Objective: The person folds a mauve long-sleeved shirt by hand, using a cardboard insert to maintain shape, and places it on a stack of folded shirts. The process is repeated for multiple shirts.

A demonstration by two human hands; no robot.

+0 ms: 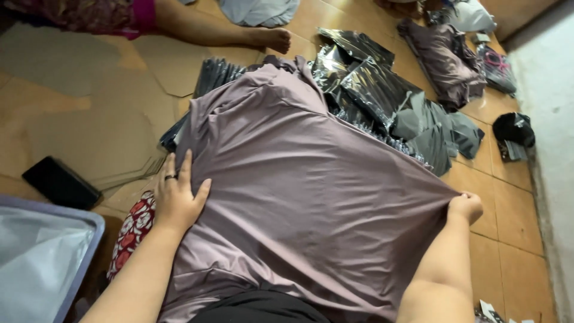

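A large mauve garment (299, 179) lies spread over my lap and the floor in the head view. My left hand (177, 194), with a ring on one finger, rests flat on the cloth's left edge, fingers apart. My right hand (465, 206) pinches the cloth's right corner and pulls it taut. The far end of the garment drapes over a heap of shiny black plastic bags (365, 84).
Another person's foot (272, 39) and leg lie at the top. A black phone (60, 182) rests on cardboard sheets (89, 101) at left. A blue-rimmed bin (89, 239) stands at bottom left. More folded garments (442, 57) and grey packets (433, 131) lie at right, near a wall (550, 90).
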